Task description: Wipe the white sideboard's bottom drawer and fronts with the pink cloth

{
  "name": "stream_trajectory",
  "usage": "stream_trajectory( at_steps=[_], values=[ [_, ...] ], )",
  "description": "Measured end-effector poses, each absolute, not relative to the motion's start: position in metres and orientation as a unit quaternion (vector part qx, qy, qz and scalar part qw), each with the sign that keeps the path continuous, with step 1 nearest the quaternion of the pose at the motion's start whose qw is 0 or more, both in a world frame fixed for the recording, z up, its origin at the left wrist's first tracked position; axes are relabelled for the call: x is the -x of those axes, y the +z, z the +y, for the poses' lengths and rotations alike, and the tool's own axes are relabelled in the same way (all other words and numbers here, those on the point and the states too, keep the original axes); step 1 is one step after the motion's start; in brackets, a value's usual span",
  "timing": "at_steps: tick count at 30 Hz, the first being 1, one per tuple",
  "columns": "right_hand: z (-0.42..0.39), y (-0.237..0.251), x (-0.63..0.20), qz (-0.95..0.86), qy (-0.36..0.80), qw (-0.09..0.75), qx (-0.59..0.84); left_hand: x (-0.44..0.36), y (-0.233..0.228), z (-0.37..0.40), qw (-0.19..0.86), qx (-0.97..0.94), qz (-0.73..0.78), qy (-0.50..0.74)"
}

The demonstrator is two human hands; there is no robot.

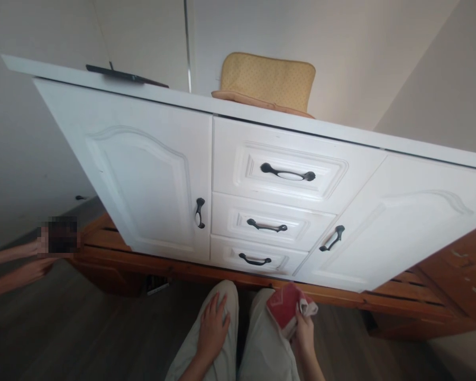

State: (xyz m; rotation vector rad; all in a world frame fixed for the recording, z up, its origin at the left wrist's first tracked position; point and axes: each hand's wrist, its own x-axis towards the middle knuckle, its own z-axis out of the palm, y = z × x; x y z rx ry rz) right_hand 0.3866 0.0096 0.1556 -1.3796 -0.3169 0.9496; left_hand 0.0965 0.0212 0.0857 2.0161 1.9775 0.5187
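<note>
My left hand [214,328] rests on my left thigh, fingers spread and holding nothing. In my right hand [303,330] is a bunched red and white cloth [283,309], gripped over my right knee. Straight ahead stands a white cabinet [143,190] with a door on each side. Between the doors is a column of three drawers; the top drawer [246,153] is closed. Dark handles with pale middles are fixed to the fronts, among them the top drawer handle [287,173] and the left door handle [199,213].
Below the cabinet runs a slatted brown wooden bench [321,292]. On the cabinet top are a yellow dotted cushion-like item [267,79] and a flat dark object [122,75]. At the left, another person's forearms [14,270] reach in, near a blurred-out patch.
</note>
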Motion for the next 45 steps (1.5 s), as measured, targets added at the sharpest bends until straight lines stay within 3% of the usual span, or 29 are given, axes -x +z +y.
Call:
stream_trajectory(
  at_steps=[4,10,17,24,45],
  values=[
    [-0.042,0.11,-0.392,-0.005,0.557,0.616,0.557,-0.098,0.085,0.021,0.135,-0.691,0.684,0.19],
    [-0.059,0.12,-0.388,0.006,0.619,0.6,0.507,-0.107,0.099,0.024,0.161,-0.689,0.673,0.215],
    [-0.058,0.108,-0.387,-0.053,0.642,0.58,0.498,-0.146,0.19,0.074,0.129,-0.739,0.526,0.401],
    [-0.061,0.1,-0.391,-0.027,0.642,0.584,0.496,-0.171,0.248,0.128,0.134,-0.774,0.461,0.413],
    [-0.062,0.081,-0.4,0.008,0.653,0.595,0.469,-0.172,0.205,0.087,0.169,-0.736,0.482,0.444]
  ],
)
